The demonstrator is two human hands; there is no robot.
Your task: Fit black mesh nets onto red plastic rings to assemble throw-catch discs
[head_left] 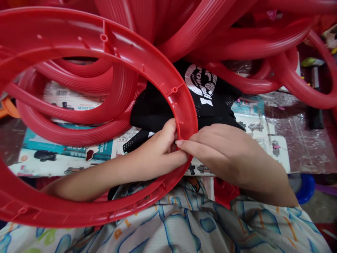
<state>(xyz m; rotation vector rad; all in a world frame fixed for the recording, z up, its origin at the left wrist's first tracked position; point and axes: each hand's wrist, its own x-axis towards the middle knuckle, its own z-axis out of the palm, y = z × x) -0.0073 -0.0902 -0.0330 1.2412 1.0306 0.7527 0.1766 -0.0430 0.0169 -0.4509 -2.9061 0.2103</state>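
A large red plastic half-ring [188,105] stands tilted on the left, its hollow side with ribs and screw posts facing me. My left hand [165,144] reaches through its opening and is closed around the right part of the rim, thumb laid across the channel. Against the same spot from the right, my right hand [223,151] is closed, fingertips pinched together over the rim beside my left fingers. Whether a small part sits between those fingertips is hidden. Just beyond both hands lies a black mesh cloth [163,105] with a white print.
Many ribbed red rings [223,47] are heaped across the back and left. Printed cardboard [65,154] covers the tabletop, with clear plastic wrap [297,140] on the right. A black-handled tool [316,116] lies far right. A blue round object [306,188] is lower right.
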